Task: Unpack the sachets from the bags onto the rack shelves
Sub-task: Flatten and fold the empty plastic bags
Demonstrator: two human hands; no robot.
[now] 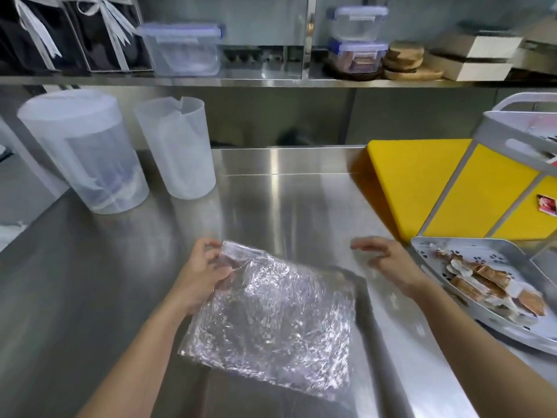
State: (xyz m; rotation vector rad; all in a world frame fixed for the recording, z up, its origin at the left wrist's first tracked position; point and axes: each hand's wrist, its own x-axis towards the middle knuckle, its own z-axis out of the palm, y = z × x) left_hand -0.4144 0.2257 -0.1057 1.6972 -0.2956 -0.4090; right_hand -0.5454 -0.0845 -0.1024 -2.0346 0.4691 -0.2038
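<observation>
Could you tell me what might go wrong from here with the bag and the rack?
1. The left hand pinches only a corner of the clear plastic bag, and the right hand is off it. The bag looks empty, but a sachet left inside could be missed.
2. The sachets lie in a loose heap on the lower rack shelf, some near its front edge, so they might slide off onto the steel table.

Bright light from above makes shiny white streaks on the steel table (271, 188) and sparkles on the crinkly bag (271, 315). Edges bend outward. The right hand (388, 260) looks blurry.
</observation>
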